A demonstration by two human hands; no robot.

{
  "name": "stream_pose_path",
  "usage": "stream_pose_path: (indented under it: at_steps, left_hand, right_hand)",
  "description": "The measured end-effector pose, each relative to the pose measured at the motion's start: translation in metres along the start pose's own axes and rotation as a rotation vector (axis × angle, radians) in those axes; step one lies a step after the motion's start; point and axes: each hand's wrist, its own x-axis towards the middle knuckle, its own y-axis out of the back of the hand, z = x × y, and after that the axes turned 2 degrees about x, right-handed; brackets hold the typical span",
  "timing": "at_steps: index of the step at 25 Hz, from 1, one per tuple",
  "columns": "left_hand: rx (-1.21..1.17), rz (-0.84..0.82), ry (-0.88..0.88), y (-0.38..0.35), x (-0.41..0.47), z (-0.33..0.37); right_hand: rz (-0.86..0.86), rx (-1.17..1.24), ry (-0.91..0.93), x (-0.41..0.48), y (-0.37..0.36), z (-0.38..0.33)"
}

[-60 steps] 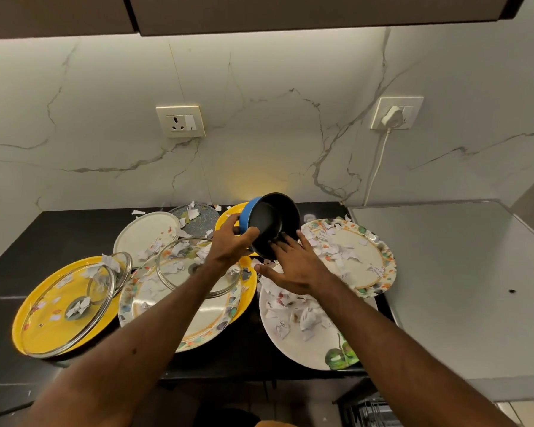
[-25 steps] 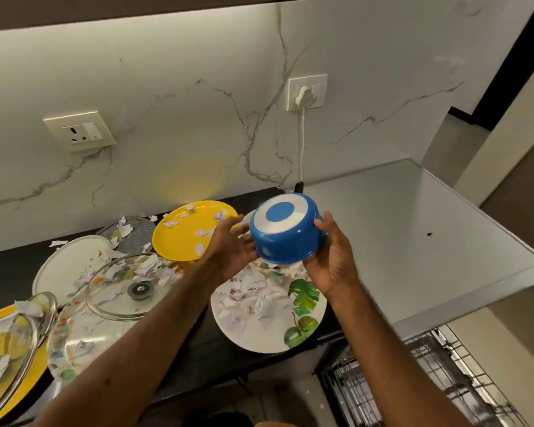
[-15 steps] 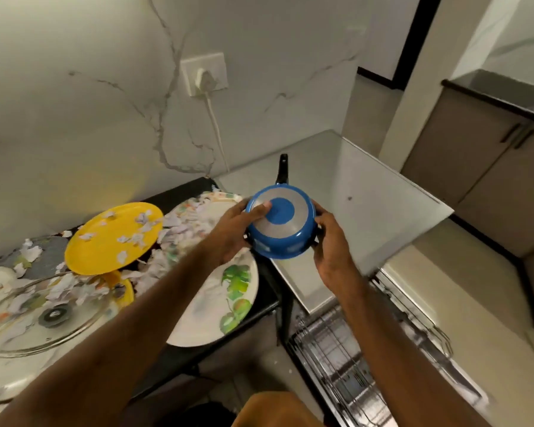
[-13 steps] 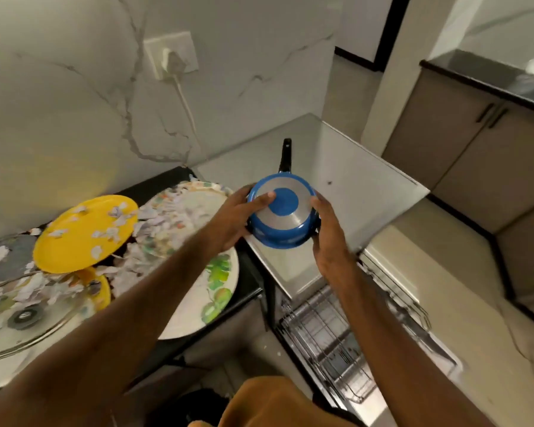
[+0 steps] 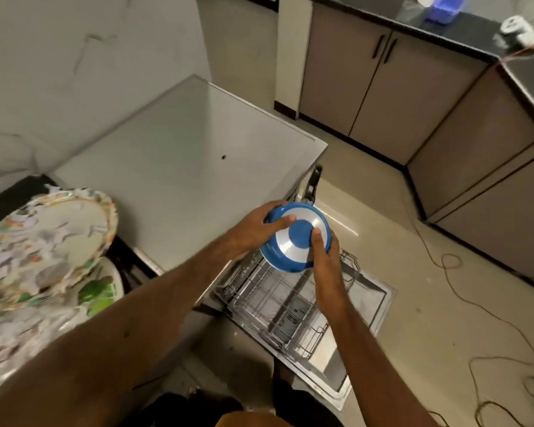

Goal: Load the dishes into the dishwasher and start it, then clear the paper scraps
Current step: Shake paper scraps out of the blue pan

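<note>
Grey flat-topped dishwasher (image 5: 182, 167): door dropped open, wire lower rack (image 5: 275, 306) pulled out over it, apparently bare. The rack sits low. If the pan were released from this height it would clatter onto the tines or the door.

Stack of floral-rimmed plates (image 5: 50, 238) on the black counter (image 5: 10, 195), far left, heaped with torn paper scraps (image 5: 10, 260). The view there is blurred, but the lowest plate seems to overhang the edge. A passing elbow could tip it or shed scraps to the floor.

Small blue saucepan with silver base (image 5: 296, 238), held upside down in the air above the rack's back corner. Left-hand grip (image 5: 253, 226) wraps the left rim, thumb on the base. Right-hand grip (image 5: 324, 263) clasps the right side.

Black pan handle (image 5: 313, 183) points away, just beside the dishwasher's top corner. It could snag there on the way down.
</note>
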Motion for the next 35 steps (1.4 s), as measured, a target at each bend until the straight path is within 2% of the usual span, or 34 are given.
stream_pose_path:
  at_steps: [5,11,15,20,26,29,35]
  left_hand:
    - [0.08,-0.104,0.115,-0.056,0.058,-0.079]
    - [0.345,-0.184,0.257,-0.098,0.123,-0.218]
    - [0.457,-0.124,0.307,-0.105,0.154,-0.31]
    - [0.538,-0.089,0.394,-0.101,0.183,-0.405]
    - [0.495,-0.032,0.409,-0.074,0.201,-0.469]
    - [0.551,0.014,0.454,-0.065,0.197,-0.493]
    - [0.476,-0.009,0.465,-0.073,0.191,-0.526]
  right_hand:
    - [-0.019,-0.024,-0.17,0.047,0.059,0.077]
    - [0.025,-0.02,-0.384,0.095,0.097,0.227]
    - [0.051,-0.047,-0.44,0.124,0.092,0.323]
    - [0.082,-0.118,-0.432,0.149,0.072,0.403]
    - [0.04,-0.35,-0.392,0.175,0.058,0.452]
    - [0.01,-0.465,-0.368,0.186,0.056,0.463]
    - [0.049,-0.664,-0.347,0.194,0.047,0.483]
